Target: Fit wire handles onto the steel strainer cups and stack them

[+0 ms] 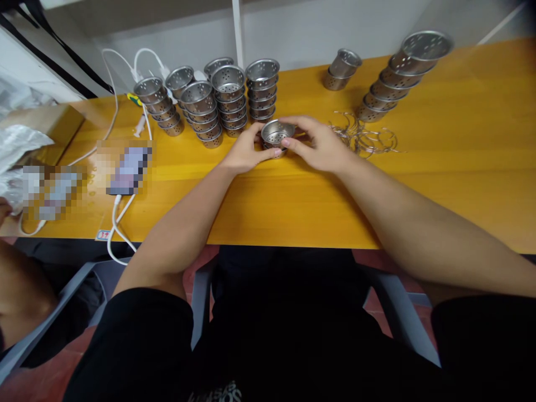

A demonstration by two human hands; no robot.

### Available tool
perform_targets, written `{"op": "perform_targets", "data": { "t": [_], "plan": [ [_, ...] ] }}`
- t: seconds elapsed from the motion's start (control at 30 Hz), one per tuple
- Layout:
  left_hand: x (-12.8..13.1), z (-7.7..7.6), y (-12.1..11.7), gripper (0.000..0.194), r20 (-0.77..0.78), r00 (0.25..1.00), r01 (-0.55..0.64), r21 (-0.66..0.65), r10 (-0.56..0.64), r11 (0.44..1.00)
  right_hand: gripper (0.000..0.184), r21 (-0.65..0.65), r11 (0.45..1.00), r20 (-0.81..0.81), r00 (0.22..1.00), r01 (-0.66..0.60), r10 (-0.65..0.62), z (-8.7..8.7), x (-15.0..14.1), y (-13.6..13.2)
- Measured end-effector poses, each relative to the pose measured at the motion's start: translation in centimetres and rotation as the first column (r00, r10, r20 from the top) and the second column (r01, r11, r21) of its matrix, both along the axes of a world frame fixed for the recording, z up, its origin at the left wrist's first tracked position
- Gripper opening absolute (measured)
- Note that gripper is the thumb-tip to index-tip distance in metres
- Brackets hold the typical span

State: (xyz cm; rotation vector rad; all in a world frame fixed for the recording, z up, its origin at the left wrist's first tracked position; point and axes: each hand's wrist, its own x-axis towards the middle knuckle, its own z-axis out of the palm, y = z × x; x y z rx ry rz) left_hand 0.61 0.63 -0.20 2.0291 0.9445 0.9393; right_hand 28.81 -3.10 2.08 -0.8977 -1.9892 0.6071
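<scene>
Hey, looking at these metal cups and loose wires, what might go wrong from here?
The right hand, if moved sideways, might snag the wire tangle beside it. The left hand or the held cup could nudge the cup stack just beyond and topple it. The tall stack at far right looks tilted, so a bump might bring it down.

Workshop-like setting, wooden table (pixel 460 139), stacked metal cups (pixel 198 101)

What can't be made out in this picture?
All in the head view:
Metal cups in hand: sides partly covered by the left hand and right hand.
Phone: screen blurred into blocks.
Rear cup stack: lower part hidden by a front stack.
Wire pieces: too thin and tangled to count.
Another person's hand: cut off by the left edge.
</scene>
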Motion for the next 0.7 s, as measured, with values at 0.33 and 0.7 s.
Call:
{"op": "perform_targets", "data": {
  "t": [0.33, 0.7],
  "plan": [
    [0.1, -0.5, 0.3, 0.086, -0.008, 1.000, 0.015, 0.048, -0.014, 0.999, 0.112, -0.114, 0.993, -0.074, 0.997, -0.037, 0.029, -1.0, 0.0, 1.0],
    [0.2, 0.0, 0.0, 0.085, -0.026, 0.999, -0.019, 0.028, 0.020, 0.999, 0.118, -0.284, 0.957, -0.176, 0.984, -0.053, 0.003, -0.3, -0.9, 1.2]
  ]
}}
